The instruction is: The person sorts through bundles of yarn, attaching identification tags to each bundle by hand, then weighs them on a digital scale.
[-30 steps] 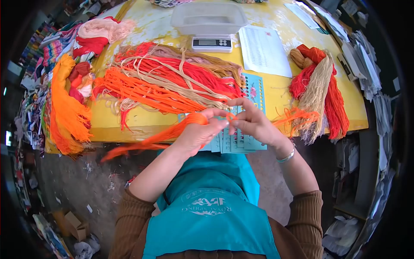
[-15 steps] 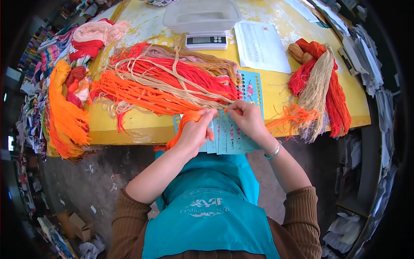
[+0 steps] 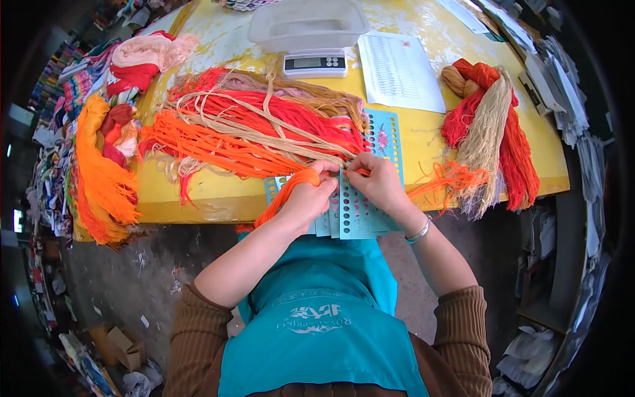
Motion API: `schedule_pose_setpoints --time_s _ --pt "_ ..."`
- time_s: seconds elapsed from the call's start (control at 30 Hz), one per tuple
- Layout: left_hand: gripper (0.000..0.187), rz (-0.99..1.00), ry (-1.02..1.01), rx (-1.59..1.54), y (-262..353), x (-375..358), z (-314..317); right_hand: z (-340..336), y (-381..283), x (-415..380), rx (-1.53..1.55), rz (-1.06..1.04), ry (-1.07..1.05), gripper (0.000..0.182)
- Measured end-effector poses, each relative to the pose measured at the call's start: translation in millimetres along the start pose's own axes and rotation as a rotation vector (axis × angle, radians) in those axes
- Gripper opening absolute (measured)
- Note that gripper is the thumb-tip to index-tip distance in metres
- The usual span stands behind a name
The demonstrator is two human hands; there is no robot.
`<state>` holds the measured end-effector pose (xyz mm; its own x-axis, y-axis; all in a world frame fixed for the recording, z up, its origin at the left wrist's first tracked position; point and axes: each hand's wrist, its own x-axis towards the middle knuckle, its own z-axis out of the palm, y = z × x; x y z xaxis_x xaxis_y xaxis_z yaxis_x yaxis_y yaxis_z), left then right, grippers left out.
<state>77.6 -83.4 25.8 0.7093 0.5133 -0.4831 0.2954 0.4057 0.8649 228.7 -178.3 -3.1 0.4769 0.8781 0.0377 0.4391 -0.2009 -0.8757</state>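
Note:
My left hand is closed around a bundle of orange thread, whose loose end hangs down over the table edge. Close beside it, my right hand pinches a bit of orange thread near the punched edge of a blue card. Several blue thread cards, with a row of holes along the side, lie overlapped under both hands and stick out past the table's front edge. Long orange strands, red strands and beige strands spread leftward from the cards. The exact grip between the fingertips is partly hidden.
A digital scale carries a clear plastic tub at the back. Right of it lies a printed sheet. Thread hanks rest at the right, and an orange hank drapes over the table's left edge.
My left hand has shifted slightly right, closer to my right hand, with its fingers more curled. The front blue card has turned a little, so its column of holes now shows between my hands.

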Motion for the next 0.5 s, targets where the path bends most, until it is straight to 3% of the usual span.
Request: schedule_pose_setpoints --time_s 0.23,0.5 --pt "0.023 -0.044 -0.081 -0.164 -7.0 19.3 -6.0 -3.4 9.4 4.6 0.166 0.073 -0.060 0.013" --pt "0.013 -0.037 -0.148 -0.095 -6.1 23.4 -5.6 -9.5 1.8 5.3 0.165 0.121 -0.118 0.015"
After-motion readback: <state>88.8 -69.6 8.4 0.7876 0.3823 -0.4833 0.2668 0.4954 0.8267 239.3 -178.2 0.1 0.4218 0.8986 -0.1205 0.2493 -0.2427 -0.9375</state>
